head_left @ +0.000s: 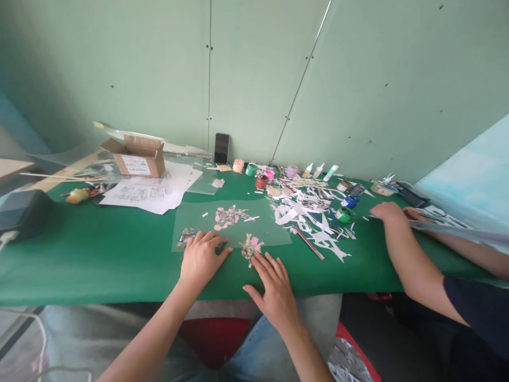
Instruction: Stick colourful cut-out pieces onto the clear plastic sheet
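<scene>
My left hand (202, 258) rests on a clear plastic sheet (274, 236) on the green table, fingers bent downward and thumb held apart. Just beyond its fingers lies a small patterned cutout (185, 237), partly covered by the hand. My right hand (274, 291) is open, its fingertips touching the lower edge of a multicoloured paper cluster (251, 246) at the sheet's near edge. A larger cluster of pink and patterned paper pieces (228, 216) sits further back on the sheet.
White paper scraps (314, 212) and paint jars (344, 215) spread to the right. A cardboard box (139, 156) stands on printed sheets (153, 193) at back left. A phone (221, 148) leans against the wall. A co-worker's arm (401, 249) reaches in at right.
</scene>
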Motion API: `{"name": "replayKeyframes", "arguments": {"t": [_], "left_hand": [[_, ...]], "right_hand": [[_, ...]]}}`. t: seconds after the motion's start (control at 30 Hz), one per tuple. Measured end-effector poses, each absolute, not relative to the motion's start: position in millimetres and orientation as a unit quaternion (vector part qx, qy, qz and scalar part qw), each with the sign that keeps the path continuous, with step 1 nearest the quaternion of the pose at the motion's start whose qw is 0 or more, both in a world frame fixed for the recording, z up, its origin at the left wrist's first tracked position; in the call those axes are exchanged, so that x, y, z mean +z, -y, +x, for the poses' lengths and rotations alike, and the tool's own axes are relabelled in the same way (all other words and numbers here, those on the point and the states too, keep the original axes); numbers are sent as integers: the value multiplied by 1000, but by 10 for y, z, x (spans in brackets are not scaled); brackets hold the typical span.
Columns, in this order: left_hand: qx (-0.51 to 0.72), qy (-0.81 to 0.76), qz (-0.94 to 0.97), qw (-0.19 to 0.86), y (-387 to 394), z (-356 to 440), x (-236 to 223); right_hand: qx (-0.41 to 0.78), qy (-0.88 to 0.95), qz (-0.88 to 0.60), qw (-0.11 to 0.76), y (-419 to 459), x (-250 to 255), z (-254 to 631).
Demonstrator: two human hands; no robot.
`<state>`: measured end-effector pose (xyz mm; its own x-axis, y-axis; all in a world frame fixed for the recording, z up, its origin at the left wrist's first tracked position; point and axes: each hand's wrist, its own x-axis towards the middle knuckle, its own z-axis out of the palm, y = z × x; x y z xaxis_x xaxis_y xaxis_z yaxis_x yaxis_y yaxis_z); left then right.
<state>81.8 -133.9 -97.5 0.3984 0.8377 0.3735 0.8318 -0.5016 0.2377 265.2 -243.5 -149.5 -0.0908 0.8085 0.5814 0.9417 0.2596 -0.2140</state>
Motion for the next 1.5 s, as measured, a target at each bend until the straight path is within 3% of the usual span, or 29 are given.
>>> {"name": "replayKeyframes", "arguments": {"t": [0.3,0.53,0.83,1.13,1.5], "left_hand": [[238,-514,824,4,1345,829,-993],[220,-479,848,-56,1371,825,-1005],[235,-501,831,-62,1343,841,-1008],[285,-439,842,-131,1730,693,-1212],[306,-443,834,-121,1927,619,-1422]], "right_hand": [[-158,629,-556,520,2623,-1246,2742],[96,551,-518,647,2502,-1016,2717],[343,504,-543,577,2419,-1194,2681],[328,478,-574,579,1951,-971,2752],[378,734,-465,320,696,-783,2399]]}}
